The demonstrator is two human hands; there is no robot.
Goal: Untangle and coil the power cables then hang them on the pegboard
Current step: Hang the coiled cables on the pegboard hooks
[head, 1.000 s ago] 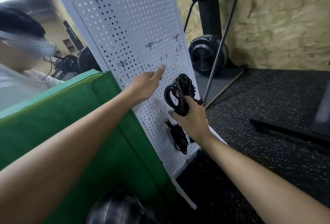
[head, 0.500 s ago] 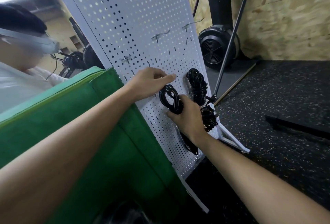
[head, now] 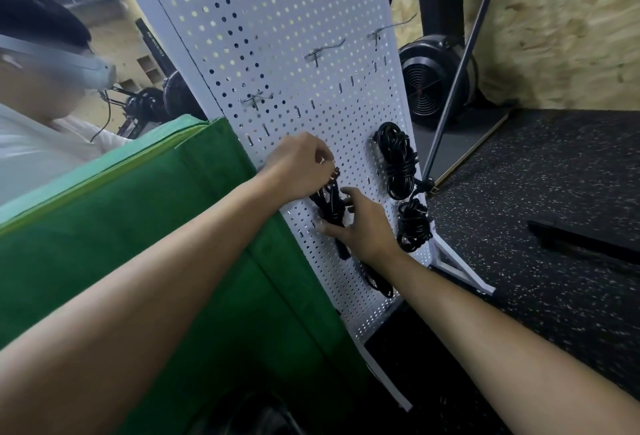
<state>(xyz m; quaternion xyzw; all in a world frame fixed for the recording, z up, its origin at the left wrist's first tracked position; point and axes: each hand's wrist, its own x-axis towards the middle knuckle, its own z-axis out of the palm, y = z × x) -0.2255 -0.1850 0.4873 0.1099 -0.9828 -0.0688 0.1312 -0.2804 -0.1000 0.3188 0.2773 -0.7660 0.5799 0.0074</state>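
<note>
A white pegboard stands upright on the dark floor. A black coiled power cable lies against its lower part. My left hand pinches the top loop of that coil against the board, where a hook is hidden by my fingers. My right hand grips the coil's lower part from the right. A second black coil hangs at the board's right edge, with a third coil just below it. Another black cable end dangles below my right wrist.
Several bare metal hooks stick out of the board higher up. A green padded panel stands left of the board. A person in a white shirt is at far left. A black fan machine and a thin black pole stand behind.
My left hand dropped from pointing at the board to pinching the coil's top loop. My right hand carried the coil down and left against the board. The view shifted closer.
</note>
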